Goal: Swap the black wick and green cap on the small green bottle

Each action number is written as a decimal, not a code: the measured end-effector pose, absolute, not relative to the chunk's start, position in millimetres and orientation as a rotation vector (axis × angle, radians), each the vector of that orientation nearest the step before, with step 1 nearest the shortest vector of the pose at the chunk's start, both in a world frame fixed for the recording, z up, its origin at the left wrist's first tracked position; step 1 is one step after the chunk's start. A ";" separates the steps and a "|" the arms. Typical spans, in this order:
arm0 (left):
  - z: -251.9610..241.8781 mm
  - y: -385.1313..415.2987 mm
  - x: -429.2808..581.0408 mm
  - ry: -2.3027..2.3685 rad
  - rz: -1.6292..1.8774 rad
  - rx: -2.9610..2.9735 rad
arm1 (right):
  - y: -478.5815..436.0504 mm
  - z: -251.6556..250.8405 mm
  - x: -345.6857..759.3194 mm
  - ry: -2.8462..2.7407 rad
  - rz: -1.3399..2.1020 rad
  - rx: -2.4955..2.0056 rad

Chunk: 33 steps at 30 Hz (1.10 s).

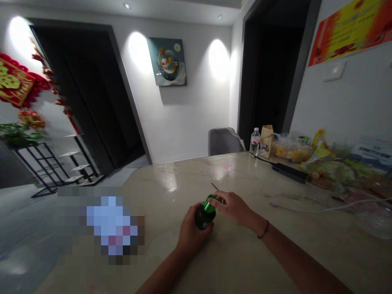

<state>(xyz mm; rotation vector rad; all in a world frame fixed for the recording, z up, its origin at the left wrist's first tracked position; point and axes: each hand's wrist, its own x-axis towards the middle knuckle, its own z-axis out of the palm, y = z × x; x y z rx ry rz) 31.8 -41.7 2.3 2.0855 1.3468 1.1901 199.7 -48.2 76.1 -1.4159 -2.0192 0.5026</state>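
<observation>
As the left hand (191, 230) clasps the green bottle (202, 218), its top (209, 204) touches the right hand (231, 205) — grip unclear.

Nothing legible — poster (352, 30) lettering too blurred.

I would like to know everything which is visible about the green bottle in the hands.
The green bottle looks glossy, like glass, with a dark, rounded body and a brighter green neck. It is over the table; whether its base rests there is hidden. The left hand wraps its body, while the right hand is at its neck, partly covering the top. Its contents cannot be made out.
</observation>
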 end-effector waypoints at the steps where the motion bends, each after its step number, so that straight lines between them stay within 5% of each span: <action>1: 2.7 -41.9 31.9 1.366 1.205 2.112 | -50.4 78.5 199.6 -2.030 0.467 -1.450; 8: 3.8 -42.6 32.8 1.381 1.212 2.186 | -55.7 80.0 194.5 -2.057 0.225 -1.606; 33: 0.4 -40.7 31.6 1.506 1.042 2.085 | -47.1 76.5 212.3 -2.155 0.596 -1.034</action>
